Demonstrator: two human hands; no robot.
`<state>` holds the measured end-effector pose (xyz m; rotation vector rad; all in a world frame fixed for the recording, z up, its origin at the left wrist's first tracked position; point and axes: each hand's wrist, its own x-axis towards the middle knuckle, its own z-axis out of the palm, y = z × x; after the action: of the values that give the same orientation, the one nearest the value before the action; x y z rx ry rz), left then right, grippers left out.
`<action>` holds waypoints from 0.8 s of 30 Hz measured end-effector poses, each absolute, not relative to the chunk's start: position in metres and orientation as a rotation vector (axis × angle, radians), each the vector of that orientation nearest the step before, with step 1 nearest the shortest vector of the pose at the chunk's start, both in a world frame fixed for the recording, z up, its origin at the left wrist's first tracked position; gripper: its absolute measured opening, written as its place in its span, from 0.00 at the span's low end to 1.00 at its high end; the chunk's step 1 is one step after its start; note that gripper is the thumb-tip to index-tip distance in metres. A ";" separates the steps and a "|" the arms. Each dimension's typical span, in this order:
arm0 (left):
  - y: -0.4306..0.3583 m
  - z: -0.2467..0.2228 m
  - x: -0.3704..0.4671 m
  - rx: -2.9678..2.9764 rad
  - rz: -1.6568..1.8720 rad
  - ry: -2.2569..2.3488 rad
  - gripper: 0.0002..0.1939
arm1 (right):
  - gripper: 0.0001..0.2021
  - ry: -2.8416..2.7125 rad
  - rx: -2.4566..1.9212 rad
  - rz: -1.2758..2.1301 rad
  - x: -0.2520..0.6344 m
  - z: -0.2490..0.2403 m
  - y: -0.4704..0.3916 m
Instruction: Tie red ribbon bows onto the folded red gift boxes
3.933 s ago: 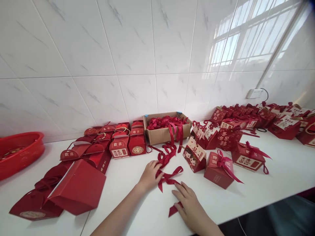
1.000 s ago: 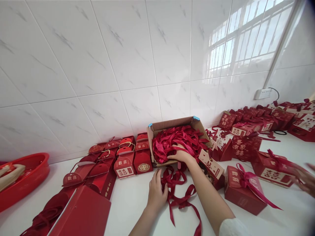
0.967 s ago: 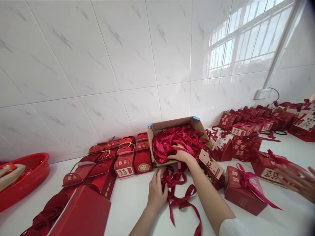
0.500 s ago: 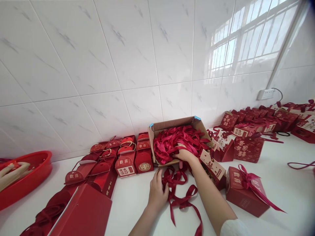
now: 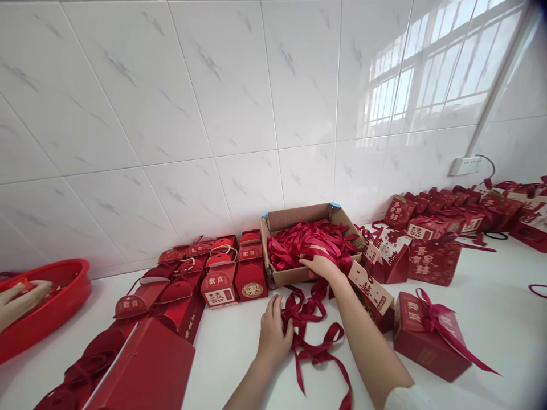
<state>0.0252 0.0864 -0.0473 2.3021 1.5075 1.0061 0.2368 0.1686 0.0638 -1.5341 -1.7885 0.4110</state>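
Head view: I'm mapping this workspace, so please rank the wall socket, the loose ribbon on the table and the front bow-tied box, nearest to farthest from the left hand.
1. Loose ribbon, beside the left hand.
2. Bow-tied box, front right.
3. Wall socket, back right.

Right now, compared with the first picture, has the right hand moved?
Yes: the right hand moved toward the tiled wall, to the cardboard box.

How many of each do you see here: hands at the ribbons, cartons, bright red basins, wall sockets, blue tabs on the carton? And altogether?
Hands at the ribbons: 2 (left hand, right hand)
Carton: 1
Basin: 1
Wall socket: 1
Blue tabs: 2
Total: 7
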 end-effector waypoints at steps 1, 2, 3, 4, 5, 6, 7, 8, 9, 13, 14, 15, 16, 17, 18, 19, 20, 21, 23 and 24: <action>0.086 -0.047 0.025 2.304 1.009 1.502 0.29 | 0.08 -1.793 -1.545 0.435 0.237 0.064 0.168; 0.086 -0.046 0.026 2.306 1.013 1.498 0.29 | 0.07 -1.802 -1.555 0.448 0.237 0.064 0.167; 0.086 -0.046 0.026 2.306 1.019 1.496 0.29 | 0.07 -1.810 -1.560 0.457 0.237 0.064 0.166; 0.086 -0.046 0.026 2.306 1.025 1.496 0.29 | 0.07 -1.815 -1.563 0.463 0.237 0.064 0.166; 0.086 -0.045 0.026 2.305 1.029 1.496 0.29 | 0.08 -1.817 -1.569 0.464 0.237 0.064 0.165; 0.086 -0.045 0.026 2.304 1.032 1.495 0.29 | 0.09 -1.816 -1.578 0.462 0.236 0.064 0.165; 0.086 -0.045 0.026 2.303 1.033 1.494 0.29 | 0.09 -1.813 -1.593 0.457 0.235 0.064 0.165; 0.086 -0.045 0.026 2.301 1.034 1.491 0.29 | 0.09 -1.807 -1.614 0.450 0.235 0.064 0.166; 0.086 -0.044 0.026 2.298 1.036 1.489 0.29 | 0.09 -1.802 -1.635 0.442 0.234 0.063 0.166; 0.085 -0.043 0.026 2.281 1.059 1.482 0.30 | 0.08 -1.792 -1.688 0.415 0.232 0.059 0.170; 0.085 -0.043 0.026 2.277 1.063 1.481 0.30 | 0.07 -1.794 -1.687 0.409 0.232 0.059 0.170; 0.084 -0.043 0.026 2.274 1.065 1.479 0.30 | 0.06 -1.794 -1.680 0.403 0.232 0.058 0.171; 0.084 -0.043 0.026 2.273 1.064 1.477 0.30 | 0.06 -1.792 -1.669 0.393 0.232 0.058 0.171; 0.084 -0.043 0.026 2.272 1.061 1.476 0.30 | 0.05 -1.785 -1.654 0.380 0.232 0.058 0.171; 0.084 -0.043 0.026 2.272 1.057 1.475 0.30 | 0.04 -1.773 -1.638 0.362 0.232 0.059 0.171; 0.084 -0.043 0.026 2.272 1.048 1.475 0.30 | 0.04 -1.754 -1.623 0.339 0.232 0.061 0.170; 0.084 -0.044 0.026 2.270 1.037 1.478 0.30 | 0.03 -1.728 -1.606 0.311 0.231 0.062 0.169; 0.084 -0.044 0.026 2.268 1.026 1.482 0.30 | 0.03 -1.693 -1.589 0.277 0.230 0.065 0.168; 0.084 -0.045 0.025 2.260 1.014 1.488 0.30 | 0.04 -1.601 -1.556 0.196 0.228 0.072 0.164; 0.084 -0.045 0.025 2.255 1.016 1.488 0.30 | 0.05 -1.549 -1.542 0.152 0.226 0.077 0.162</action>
<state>0.0249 0.0836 -0.0448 2.2548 1.4875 1.0158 0.2265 0.1616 0.0769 -1.5416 -1.5485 0.1521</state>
